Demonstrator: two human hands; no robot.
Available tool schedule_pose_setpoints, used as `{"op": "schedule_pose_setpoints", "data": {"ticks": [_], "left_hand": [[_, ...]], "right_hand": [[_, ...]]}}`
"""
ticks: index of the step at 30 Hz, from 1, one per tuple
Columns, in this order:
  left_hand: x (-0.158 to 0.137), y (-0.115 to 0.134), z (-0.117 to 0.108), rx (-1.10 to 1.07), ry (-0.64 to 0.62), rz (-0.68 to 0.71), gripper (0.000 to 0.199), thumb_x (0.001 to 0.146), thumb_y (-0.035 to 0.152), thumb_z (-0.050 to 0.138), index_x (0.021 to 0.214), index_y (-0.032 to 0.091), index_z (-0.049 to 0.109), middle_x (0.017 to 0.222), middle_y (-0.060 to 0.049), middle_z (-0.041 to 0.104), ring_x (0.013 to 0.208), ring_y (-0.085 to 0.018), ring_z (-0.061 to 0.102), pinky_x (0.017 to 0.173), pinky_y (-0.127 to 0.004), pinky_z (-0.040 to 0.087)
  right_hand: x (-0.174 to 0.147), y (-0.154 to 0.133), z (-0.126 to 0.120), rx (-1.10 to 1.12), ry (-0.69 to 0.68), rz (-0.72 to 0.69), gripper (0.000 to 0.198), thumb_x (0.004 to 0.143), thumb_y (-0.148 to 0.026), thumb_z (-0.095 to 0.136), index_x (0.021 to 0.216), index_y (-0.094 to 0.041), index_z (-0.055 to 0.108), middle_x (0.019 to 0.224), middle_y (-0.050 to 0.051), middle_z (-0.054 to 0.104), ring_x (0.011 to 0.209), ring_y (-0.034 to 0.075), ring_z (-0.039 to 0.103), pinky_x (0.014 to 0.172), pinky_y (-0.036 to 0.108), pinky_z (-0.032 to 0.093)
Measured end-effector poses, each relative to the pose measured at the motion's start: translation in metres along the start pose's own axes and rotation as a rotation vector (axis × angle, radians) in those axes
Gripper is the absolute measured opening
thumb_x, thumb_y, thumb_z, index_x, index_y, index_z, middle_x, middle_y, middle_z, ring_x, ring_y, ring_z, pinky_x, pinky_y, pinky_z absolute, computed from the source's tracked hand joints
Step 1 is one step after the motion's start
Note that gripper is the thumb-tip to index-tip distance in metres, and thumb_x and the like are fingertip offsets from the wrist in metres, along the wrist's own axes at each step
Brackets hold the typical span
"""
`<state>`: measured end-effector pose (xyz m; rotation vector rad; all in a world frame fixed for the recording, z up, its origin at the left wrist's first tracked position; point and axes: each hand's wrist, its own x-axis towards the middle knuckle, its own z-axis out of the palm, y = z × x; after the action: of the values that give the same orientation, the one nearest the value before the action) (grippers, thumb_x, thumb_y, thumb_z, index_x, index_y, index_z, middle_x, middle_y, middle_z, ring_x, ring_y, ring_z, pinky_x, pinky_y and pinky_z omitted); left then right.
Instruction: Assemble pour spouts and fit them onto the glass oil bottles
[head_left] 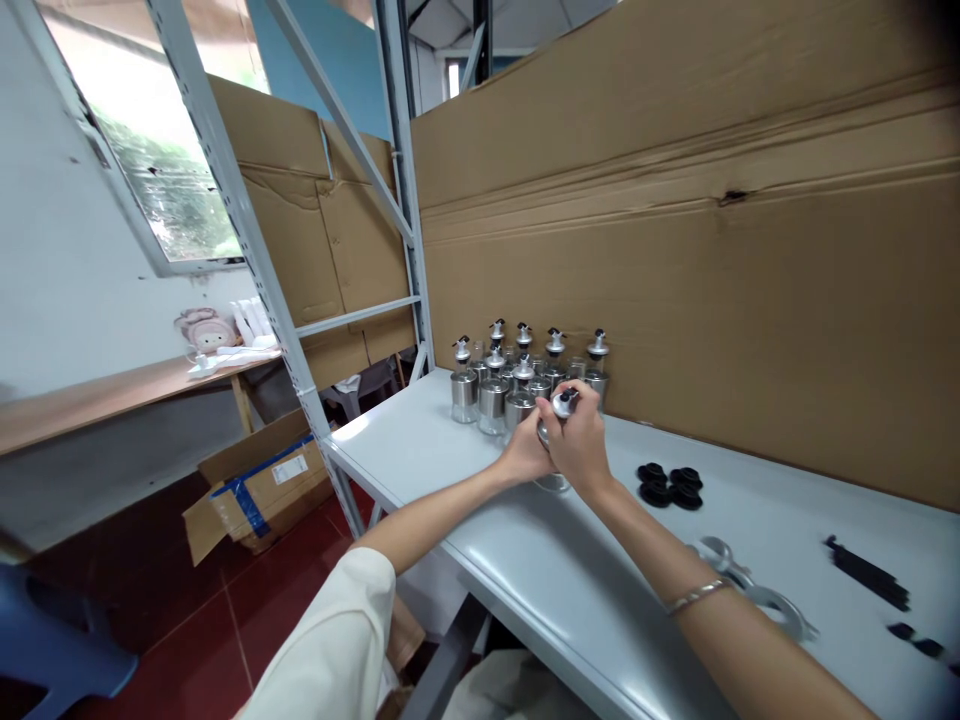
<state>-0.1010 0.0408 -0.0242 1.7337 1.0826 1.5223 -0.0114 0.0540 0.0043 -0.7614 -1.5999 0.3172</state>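
Note:
A glass oil bottle (553, 484) with a metal sleeve stands on the white table, mostly hidden by my hands. My left hand (526, 450) is closed around its body. At its top, the fingers of my right hand (583, 440) are wrapped around the silver pourer cap (563, 403), which has a black tip. Close behind my hands stands a group of several similar bottles (492, 405) with steel sleeves, many topped with silver caps and black spouts. Several black round stoppers (670, 486) lie on the table to the right of my right hand.
Silver ring-like parts (780, 608) lie partly behind my right forearm. Farther right are black strips (866, 573) and small black pieces (916, 640). Cardboard (675, 280) walls the table's back. A metal rack post (255, 260) rises at the left, near an open carton (270, 485).

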Motion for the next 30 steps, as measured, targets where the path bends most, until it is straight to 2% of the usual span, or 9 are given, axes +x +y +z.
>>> {"op": "schedule_pose_setpoints", "data": {"ticks": [2, 5, 10, 12, 18, 24, 30], "left_hand": [[0.0, 0.0, 0.0, -0.033, -0.007, -0.01, 0.078, 0.046, 0.023, 0.085, 0.116, 0.017, 0.052, 0.112, -0.008, 0.064, 0.107, -0.025, 0.058, 0.094, -0.034, 0.046], [-0.001, 0.001, 0.001, -0.079, -0.012, -0.064, 0.077, 0.04, 0.02, 0.087, 0.109, 0.014, 0.053, 0.099, -0.006, 0.065, 0.101, -0.024, 0.059, 0.09, -0.033, 0.047], [-0.002, 0.003, 0.004, -0.13, 0.006, -0.106, 0.074, 0.035, 0.017, 0.088, 0.099, 0.014, 0.053, 0.089, -0.002, 0.063, 0.09, -0.02, 0.059, 0.083, -0.032, 0.048], [-0.003, 0.004, 0.006, -0.144, 0.018, -0.112, 0.073, 0.034, 0.016, 0.088, 0.098, 0.014, 0.053, 0.093, -0.004, 0.064, 0.09, -0.02, 0.059, 0.082, -0.032, 0.049], [-0.006, 0.001, 0.009, -0.132, 0.036, -0.115, 0.079, 0.039, 0.019, 0.087, 0.109, 0.015, 0.05, 0.109, -0.008, 0.062, 0.101, -0.023, 0.059, 0.093, -0.037, 0.046], [-0.003, -0.002, 0.011, -0.132, 0.011, -0.061, 0.085, 0.045, 0.024, 0.085, 0.118, 0.016, 0.043, 0.118, -0.01, 0.057, 0.108, -0.024, 0.056, 0.097, -0.038, 0.044], [-0.004, -0.01, 0.01, -0.088, -0.012, -0.01, 0.08, 0.055, 0.028, 0.081, 0.122, 0.02, 0.038, 0.127, -0.009, 0.051, 0.117, -0.024, 0.052, 0.105, -0.039, 0.039]], "right_hand": [[0.003, -0.001, -0.001, 0.008, -0.013, 0.064, 0.041, 0.082, -0.055, 0.047, 0.106, -0.022, 0.042, 0.09, 0.008, 0.06, 0.08, 0.025, 0.06, 0.071, 0.039, 0.047], [0.009, -0.002, -0.004, 0.036, -0.039, 0.139, 0.044, 0.081, -0.055, 0.048, 0.108, -0.02, 0.043, 0.087, 0.009, 0.062, 0.078, 0.026, 0.061, 0.07, 0.039, 0.047], [0.013, -0.005, -0.008, 0.059, -0.062, 0.176, 0.043, 0.081, -0.053, 0.048, 0.107, -0.019, 0.044, 0.082, 0.008, 0.065, 0.076, 0.027, 0.063, 0.071, 0.039, 0.047], [0.014, -0.006, -0.01, 0.078, -0.06, 0.186, 0.042, 0.081, -0.054, 0.048, 0.106, -0.02, 0.043, 0.082, 0.008, 0.065, 0.075, 0.026, 0.063, 0.07, 0.039, 0.047], [0.016, -0.009, -0.013, 0.136, -0.047, 0.231, 0.04, 0.081, -0.054, 0.049, 0.102, -0.021, 0.043, 0.084, 0.007, 0.065, 0.075, 0.026, 0.064, 0.069, 0.038, 0.048], [0.017, -0.007, -0.013, 0.245, -0.02, 0.237, 0.037, 0.081, -0.053, 0.05, 0.098, -0.022, 0.041, 0.079, 0.005, 0.062, 0.075, 0.024, 0.064, 0.077, 0.039, 0.048], [0.022, -0.006, -0.008, 0.472, 0.061, 0.354, 0.037, 0.082, -0.057, 0.048, 0.093, -0.025, 0.032, 0.076, 0.001, 0.059, 0.06, 0.02, 0.062, 0.065, 0.036, 0.051]]}}
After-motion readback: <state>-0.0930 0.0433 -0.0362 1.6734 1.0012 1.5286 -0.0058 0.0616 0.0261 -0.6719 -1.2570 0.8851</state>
